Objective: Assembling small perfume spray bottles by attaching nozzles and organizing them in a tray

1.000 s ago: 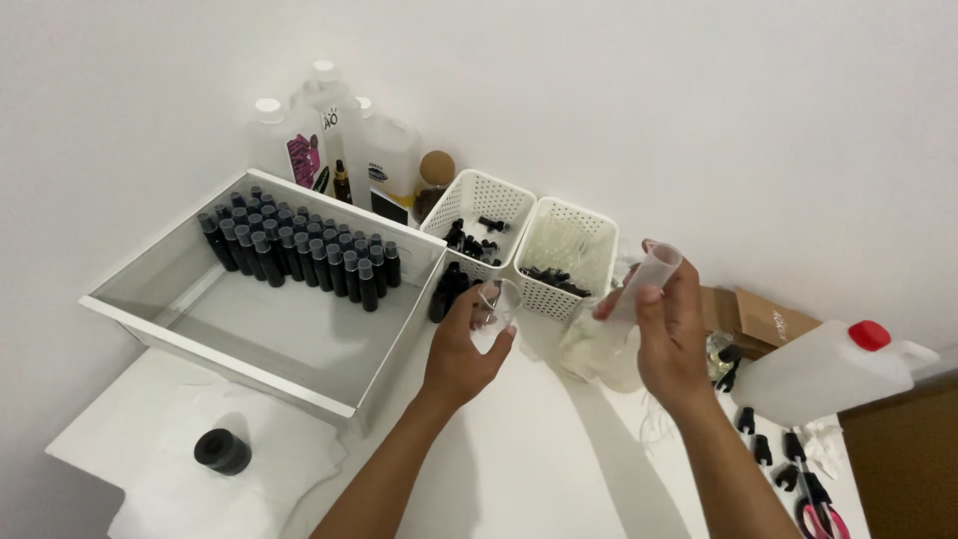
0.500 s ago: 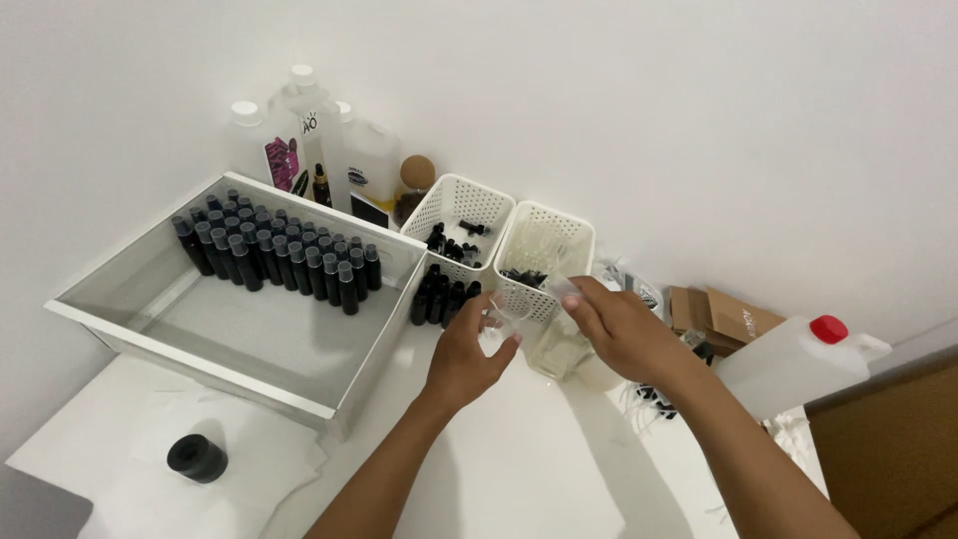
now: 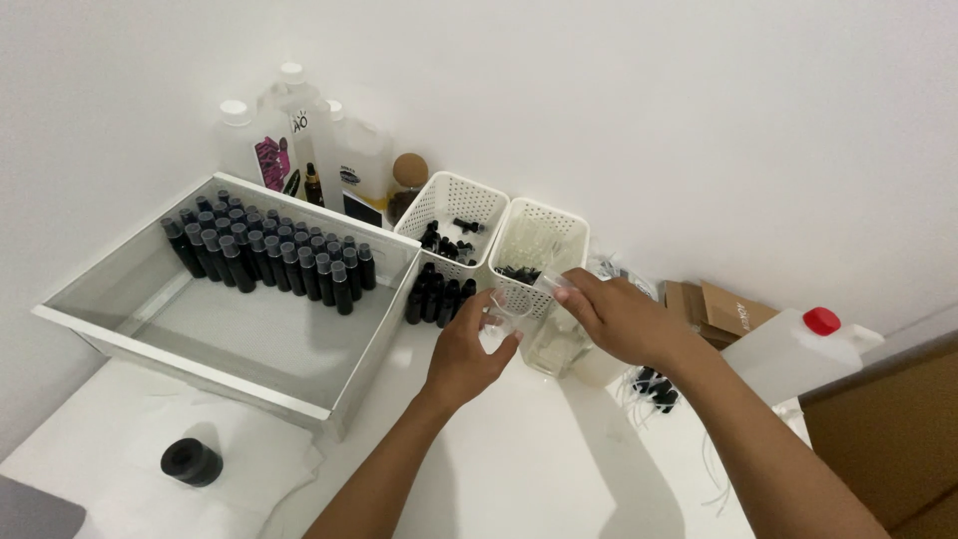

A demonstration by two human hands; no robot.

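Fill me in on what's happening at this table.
A person works with both hands over a white table. The left hand holds a small clear cup; the right hand tilts a clear tube-like container toward it. Beside them stand two white perforated baskets and a large tray with rows of small dark bottles.

On the bench (image 3: 559,469), two baskets (image 3: 451,215) stand just right of the tray (image 3: 239,369); bottles (image 3: 269,255) fill its back, jugs (image 3: 299,140) behind it, a jerrycan (image 3: 788,359) far right.
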